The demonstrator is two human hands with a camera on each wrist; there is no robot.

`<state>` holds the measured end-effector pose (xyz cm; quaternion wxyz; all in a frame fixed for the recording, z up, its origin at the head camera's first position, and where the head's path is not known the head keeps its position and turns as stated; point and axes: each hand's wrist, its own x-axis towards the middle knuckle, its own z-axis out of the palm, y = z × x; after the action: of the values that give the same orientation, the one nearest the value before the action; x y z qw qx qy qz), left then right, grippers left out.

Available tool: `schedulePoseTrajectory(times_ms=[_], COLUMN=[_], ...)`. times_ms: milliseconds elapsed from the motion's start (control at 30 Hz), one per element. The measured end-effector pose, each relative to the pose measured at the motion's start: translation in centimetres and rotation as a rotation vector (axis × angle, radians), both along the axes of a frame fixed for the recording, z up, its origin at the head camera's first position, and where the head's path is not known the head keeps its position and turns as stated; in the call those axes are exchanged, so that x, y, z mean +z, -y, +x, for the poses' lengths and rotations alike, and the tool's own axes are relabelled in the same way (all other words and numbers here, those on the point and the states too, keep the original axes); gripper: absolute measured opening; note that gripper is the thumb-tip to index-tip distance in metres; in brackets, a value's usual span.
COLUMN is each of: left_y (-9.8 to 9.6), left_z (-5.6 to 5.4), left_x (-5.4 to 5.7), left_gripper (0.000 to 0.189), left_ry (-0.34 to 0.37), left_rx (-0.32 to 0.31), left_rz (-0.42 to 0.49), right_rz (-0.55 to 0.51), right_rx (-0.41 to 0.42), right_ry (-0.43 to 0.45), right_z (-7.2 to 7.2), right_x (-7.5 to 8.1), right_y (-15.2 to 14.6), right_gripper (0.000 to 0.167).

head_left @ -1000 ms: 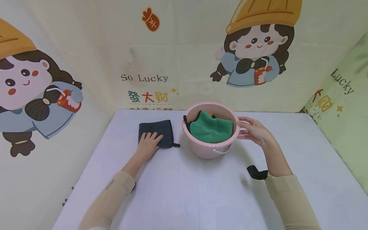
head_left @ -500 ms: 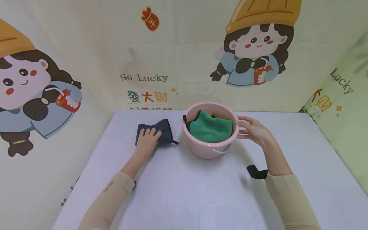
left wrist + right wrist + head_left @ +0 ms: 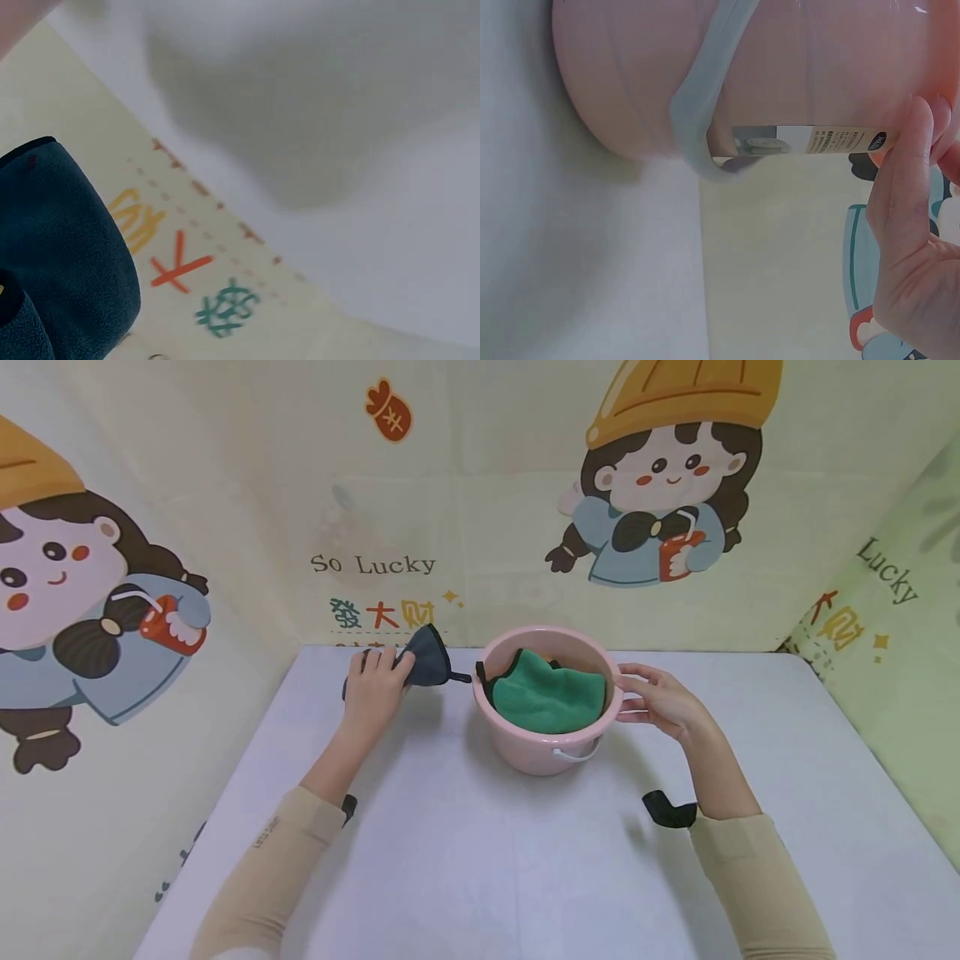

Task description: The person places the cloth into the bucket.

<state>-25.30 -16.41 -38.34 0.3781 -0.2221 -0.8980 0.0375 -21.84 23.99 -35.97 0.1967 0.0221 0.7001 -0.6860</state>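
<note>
My left hand [image 3: 375,693] grips a folded dark blue cloth [image 3: 429,658] with black edging and a loop, raised above the table's far left part. The left wrist view shows the cloth [image 3: 71,247] at its lower left corner. A pink bucket [image 3: 536,752] stands upright to the right of that hand. Inside it lies a green cloth [image 3: 551,697] with black trim, and a bit of orange shows behind. My right hand [image 3: 663,697] touches the bucket's right side near the rim, fingers extended. Seen from the right wrist, these fingers [image 3: 907,180] lie along the bucket wall.
The bucket's pale handle [image 3: 577,753] hangs down at its front. A white table [image 3: 510,860] carries everything, and a printed curtain [image 3: 495,527] stands right behind its far edge. A black strap end [image 3: 670,810] sticks out by the right sleeve.
The left hand has gathered the dark blue cloth from the table and lifted it up and away from me. The right hand and the bucket have stayed in place.
</note>
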Motion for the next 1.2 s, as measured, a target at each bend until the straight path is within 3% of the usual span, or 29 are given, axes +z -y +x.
schedulePoseTrajectory(times_ms=[267,467,800,1200], left_y=[-1.9,-4.4,-8.3,-11.5], left_z=[-0.1,0.0,0.7,1.7], left_x=[3.5,5.1,5.1,4.4], left_gripper=[0.034,0.031,0.016,0.012], left_ry=[-0.07,-0.106,-0.172,-0.188], left_rx=[-0.038,-0.088,-0.162,-0.26], left_rz=[-0.011,-0.056,-0.162,-0.216], right_rz=[-0.009,-0.001,0.013,0.016], right_rx=[-0.009,-0.007,-0.003,-0.007], right_ry=[-0.002,-0.008,-0.005,-0.003], right_z=[0.0,0.1,0.2,0.2], right_x=[-0.1,-0.1,0.0,0.0], right_y=[0.0,0.1,0.1,0.1], right_gripper=[0.062,0.061,0.062,0.065])
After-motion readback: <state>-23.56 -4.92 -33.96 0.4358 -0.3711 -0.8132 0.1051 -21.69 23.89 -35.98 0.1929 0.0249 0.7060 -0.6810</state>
